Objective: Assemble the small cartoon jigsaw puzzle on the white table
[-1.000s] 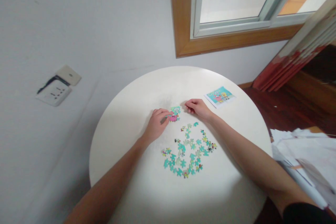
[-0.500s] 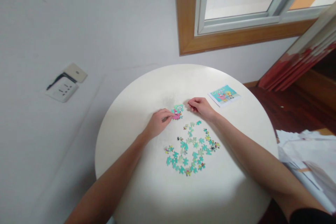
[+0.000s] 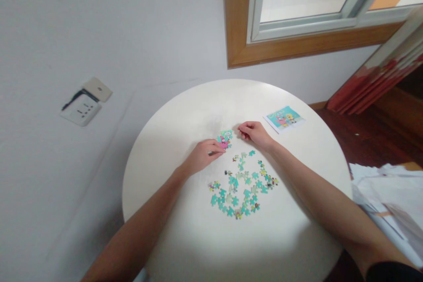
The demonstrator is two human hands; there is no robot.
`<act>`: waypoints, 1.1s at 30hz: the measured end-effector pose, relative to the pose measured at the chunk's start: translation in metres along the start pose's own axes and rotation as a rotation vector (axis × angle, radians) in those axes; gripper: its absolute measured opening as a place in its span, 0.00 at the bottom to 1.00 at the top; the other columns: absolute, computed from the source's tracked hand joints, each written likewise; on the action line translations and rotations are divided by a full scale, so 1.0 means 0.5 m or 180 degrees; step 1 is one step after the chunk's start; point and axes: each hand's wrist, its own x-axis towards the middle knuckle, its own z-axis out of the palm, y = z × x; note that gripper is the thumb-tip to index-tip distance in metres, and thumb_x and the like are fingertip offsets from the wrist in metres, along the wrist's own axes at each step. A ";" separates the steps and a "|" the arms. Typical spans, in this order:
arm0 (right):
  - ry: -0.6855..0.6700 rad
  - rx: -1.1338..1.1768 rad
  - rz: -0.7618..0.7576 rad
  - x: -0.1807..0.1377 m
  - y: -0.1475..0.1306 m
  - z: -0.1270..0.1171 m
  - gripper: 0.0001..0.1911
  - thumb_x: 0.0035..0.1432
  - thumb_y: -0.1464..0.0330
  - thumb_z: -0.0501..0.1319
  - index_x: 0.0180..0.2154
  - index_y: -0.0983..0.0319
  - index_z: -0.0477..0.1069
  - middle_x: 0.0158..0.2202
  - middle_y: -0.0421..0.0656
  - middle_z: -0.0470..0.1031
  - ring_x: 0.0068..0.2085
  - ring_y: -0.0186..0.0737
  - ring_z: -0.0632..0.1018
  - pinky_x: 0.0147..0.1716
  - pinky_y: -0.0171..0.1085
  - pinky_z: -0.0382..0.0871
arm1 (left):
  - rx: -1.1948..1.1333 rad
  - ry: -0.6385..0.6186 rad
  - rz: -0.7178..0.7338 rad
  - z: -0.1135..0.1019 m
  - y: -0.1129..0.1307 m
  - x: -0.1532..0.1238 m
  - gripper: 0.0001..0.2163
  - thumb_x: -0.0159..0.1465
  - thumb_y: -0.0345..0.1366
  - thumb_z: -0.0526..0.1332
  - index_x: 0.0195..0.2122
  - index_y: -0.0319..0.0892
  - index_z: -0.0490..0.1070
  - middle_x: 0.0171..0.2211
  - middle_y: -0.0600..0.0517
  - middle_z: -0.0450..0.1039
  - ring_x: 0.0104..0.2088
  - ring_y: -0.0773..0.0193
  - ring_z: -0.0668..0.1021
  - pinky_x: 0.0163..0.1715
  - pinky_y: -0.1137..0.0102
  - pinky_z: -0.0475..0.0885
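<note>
My left hand [image 3: 204,155] rests on the round white table [image 3: 185,114], fingers curled, fingertips touching the left edge of a small joined cluster of puzzle pieces [image 3: 225,139], teal and pink. My right hand [image 3: 254,133] lies just right of that cluster, fingers curled into a loose pinch; what they hold, if anything, is too small to make out. A scatter of loose teal puzzle pieces [image 3: 243,183] lies between my forearms, nearer to me.
A small picture card [image 3: 284,118] lies on the table at the far right. A wall socket [image 3: 81,108] is on the white wall at left. A wood-framed window [image 3: 307,17] is behind the table. White papers [image 3: 390,194] lie at right over the dark wooden floor.
The view has shifted slightly, so everything sits a little further right in the picture. My left hand's fingers have slid a bit lower along the cluster's edge. The right hand stays put.
</note>
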 end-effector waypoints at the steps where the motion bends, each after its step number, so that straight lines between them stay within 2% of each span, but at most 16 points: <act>1: 0.0002 -0.0024 -0.0002 0.001 0.000 0.000 0.15 0.51 0.58 0.66 0.29 0.65 0.72 0.19 0.38 0.70 0.21 0.29 0.66 0.21 0.32 0.57 | -0.0012 0.0011 -0.0003 -0.001 0.001 0.000 0.08 0.67 0.39 0.62 0.40 0.45 0.81 0.41 0.46 0.79 0.41 0.61 0.79 0.45 0.64 0.75; 6: 0.0030 -0.0201 -0.0027 0.001 0.000 0.001 0.15 0.53 0.58 0.65 0.29 0.65 0.72 0.19 0.38 0.70 0.20 0.29 0.65 0.21 0.32 0.56 | -0.0034 -0.0013 -0.0013 -0.005 0.010 0.001 0.09 0.67 0.39 0.62 0.39 0.44 0.81 0.40 0.47 0.78 0.39 0.62 0.79 0.42 0.67 0.74; 9: -0.0016 -0.0829 -0.0369 -0.020 -0.014 0.017 0.12 0.57 0.61 0.62 0.29 0.64 0.73 0.21 0.38 0.70 0.22 0.30 0.66 0.24 0.33 0.58 | 0.0163 0.0107 -0.0184 -0.009 0.008 0.004 0.08 0.67 0.37 0.62 0.41 0.45 0.81 0.36 0.50 0.77 0.32 0.66 0.76 0.35 0.70 0.72; 11: -0.0411 -0.1485 -0.0934 -0.049 -0.030 0.041 0.09 0.59 0.65 0.62 0.30 0.64 0.75 0.25 0.39 0.72 0.26 0.31 0.68 0.29 0.33 0.61 | 0.0415 0.0396 -0.0380 -0.013 0.003 0.006 0.07 0.66 0.35 0.62 0.40 0.45 0.81 0.31 0.52 0.75 0.29 0.67 0.74 0.31 0.71 0.69; 13: -0.1209 -0.2010 -0.1424 -0.086 -0.045 0.072 0.06 0.61 0.68 0.62 0.35 0.62 0.77 0.31 0.40 0.75 0.31 0.32 0.71 0.34 0.33 0.63 | 0.0603 0.0729 -0.0561 -0.017 -0.003 0.008 0.06 0.64 0.33 0.63 0.36 0.43 0.81 0.27 0.53 0.74 0.28 0.67 0.72 0.31 0.71 0.67; 15: -0.1808 -0.2482 -0.1862 -0.121 -0.054 0.103 0.05 0.62 0.68 0.63 0.38 0.61 0.77 0.36 0.42 0.77 0.36 0.35 0.73 0.38 0.34 0.64 | 0.0653 0.0920 -0.0682 -0.019 -0.008 0.010 0.05 0.62 0.32 0.63 0.34 0.42 0.80 0.27 0.53 0.74 0.28 0.67 0.72 0.31 0.71 0.67; 18: -0.2193 -0.3061 -0.2172 -0.156 -0.053 0.138 0.07 0.64 0.66 0.62 0.36 0.60 0.77 0.38 0.44 0.76 0.41 0.39 0.74 0.41 0.36 0.64 | 0.0617 0.0957 -0.0731 -0.016 -0.010 0.009 0.06 0.62 0.32 0.62 0.34 0.41 0.79 0.28 0.53 0.75 0.28 0.67 0.73 0.31 0.71 0.67; 23: -0.2322 -0.3512 -0.2335 -0.162 -0.031 0.156 0.12 0.58 0.59 0.68 0.34 0.61 0.75 0.37 0.44 0.76 0.43 0.43 0.74 0.43 0.38 0.65 | 0.0513 0.0939 -0.0766 -0.011 -0.011 0.007 0.07 0.64 0.34 0.61 0.35 0.42 0.79 0.29 0.53 0.76 0.28 0.67 0.74 0.30 0.71 0.67; 26: -0.2272 -0.3564 -0.2413 -0.161 -0.024 0.158 0.09 0.58 0.63 0.68 0.35 0.62 0.74 0.39 0.44 0.75 0.45 0.43 0.73 0.44 0.38 0.65 | 0.0490 0.0998 -0.0838 -0.012 -0.011 0.007 0.07 0.64 0.35 0.61 0.35 0.41 0.79 0.30 0.52 0.77 0.29 0.66 0.74 0.30 0.71 0.68; 33: -0.2154 -0.3695 -0.2255 -0.166 -0.028 0.161 0.04 0.61 0.70 0.65 0.36 0.64 0.71 0.43 0.49 0.72 0.46 0.43 0.72 0.46 0.39 0.66 | 0.0501 0.1002 -0.0881 -0.011 -0.011 0.008 0.07 0.64 0.34 0.61 0.35 0.41 0.79 0.30 0.52 0.77 0.29 0.66 0.75 0.32 0.72 0.69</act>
